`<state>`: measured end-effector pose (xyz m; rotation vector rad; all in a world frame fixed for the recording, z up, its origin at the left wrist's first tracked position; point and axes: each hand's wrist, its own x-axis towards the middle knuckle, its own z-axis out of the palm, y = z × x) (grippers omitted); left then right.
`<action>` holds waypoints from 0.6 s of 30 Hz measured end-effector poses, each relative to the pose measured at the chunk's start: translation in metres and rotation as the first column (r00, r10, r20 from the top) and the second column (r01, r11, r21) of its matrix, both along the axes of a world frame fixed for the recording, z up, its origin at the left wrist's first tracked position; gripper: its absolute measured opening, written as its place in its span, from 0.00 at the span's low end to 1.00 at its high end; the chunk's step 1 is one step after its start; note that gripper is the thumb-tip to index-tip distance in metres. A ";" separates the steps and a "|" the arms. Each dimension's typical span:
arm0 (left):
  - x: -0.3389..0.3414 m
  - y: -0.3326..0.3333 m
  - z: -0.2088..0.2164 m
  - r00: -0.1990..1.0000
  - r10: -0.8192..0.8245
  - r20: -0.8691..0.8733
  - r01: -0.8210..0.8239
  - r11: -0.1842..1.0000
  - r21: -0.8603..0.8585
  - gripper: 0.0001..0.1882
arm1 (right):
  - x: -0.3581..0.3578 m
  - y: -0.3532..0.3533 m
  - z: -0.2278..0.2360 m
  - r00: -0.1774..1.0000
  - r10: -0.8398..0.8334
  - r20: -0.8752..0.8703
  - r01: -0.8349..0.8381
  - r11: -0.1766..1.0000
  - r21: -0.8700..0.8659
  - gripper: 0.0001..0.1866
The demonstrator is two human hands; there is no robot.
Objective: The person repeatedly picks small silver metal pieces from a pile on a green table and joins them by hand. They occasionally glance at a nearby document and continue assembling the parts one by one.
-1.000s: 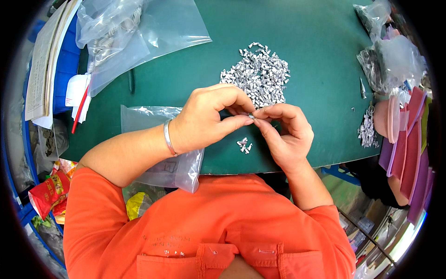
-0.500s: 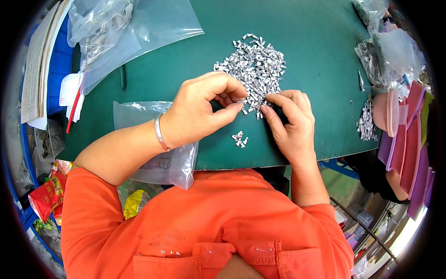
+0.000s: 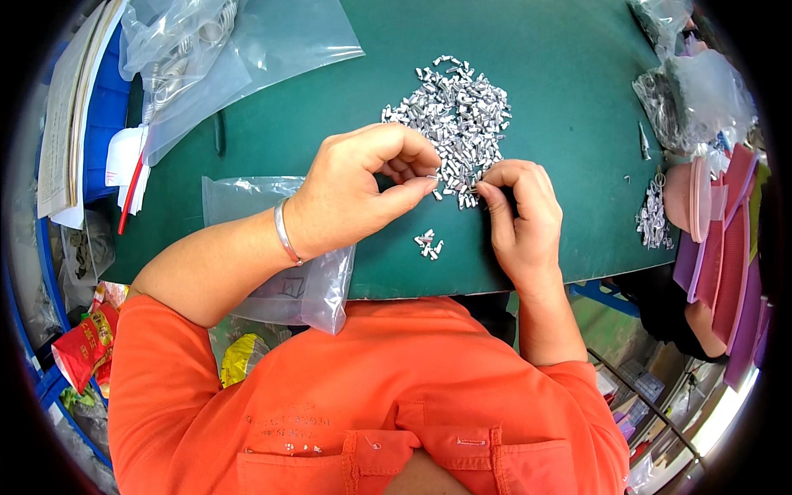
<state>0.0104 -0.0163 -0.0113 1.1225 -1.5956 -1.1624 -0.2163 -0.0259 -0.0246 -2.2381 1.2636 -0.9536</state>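
Observation:
A heap of small silvery metal pieces [image 3: 458,107] lies on the green tabletop [image 3: 569,99]. At the heap's lower left edge, my left hand [image 3: 355,186] pinches one small metal piece [image 3: 434,176] between thumb and forefinger. My right hand [image 3: 524,210] is at the lower right edge of the heap, thumb and forefinger closed in a pinch. Whatever sits between those fingertips is too small to make out. Nearer to me, between the hands, is a little cluster of similar metal pieces [image 3: 428,244].
A clear plastic bag [image 3: 272,285] lies under my left forearm. Other plastic bags [image 3: 272,41] cover the far left, beside a red pen [image 3: 130,198]. Toward the right stand another small metal pile [image 3: 653,219], a pink container [image 3: 681,194] and crumpled bags [image 3: 709,95].
My right thumb and forefinger have drawn together and shifted slightly right at the heap's edge. My left hand keeps its pinch in nearly the same place.

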 end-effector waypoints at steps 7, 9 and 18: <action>0.000 0.000 0.000 1.000 0.005 0.001 -0.005 1.000 0.005 0.08 | 0.002 0.000 0.006 0.996 0.029 -0.083 -0.034 0.998 -0.055 0.08; 0.000 0.001 0.000 1.000 0.008 0.006 -0.008 1.000 -0.002 0.08 | 0.002 0.000 0.006 0.993 0.038 -0.113 -0.046 0.996 -0.075 0.08; -0.001 0.001 -0.001 1.000 -0.028 0.011 0.029 0.999 -0.037 0.09 | 0.011 0.008 0.012 0.975 0.065 0.213 -0.047 0.995 -0.087 0.09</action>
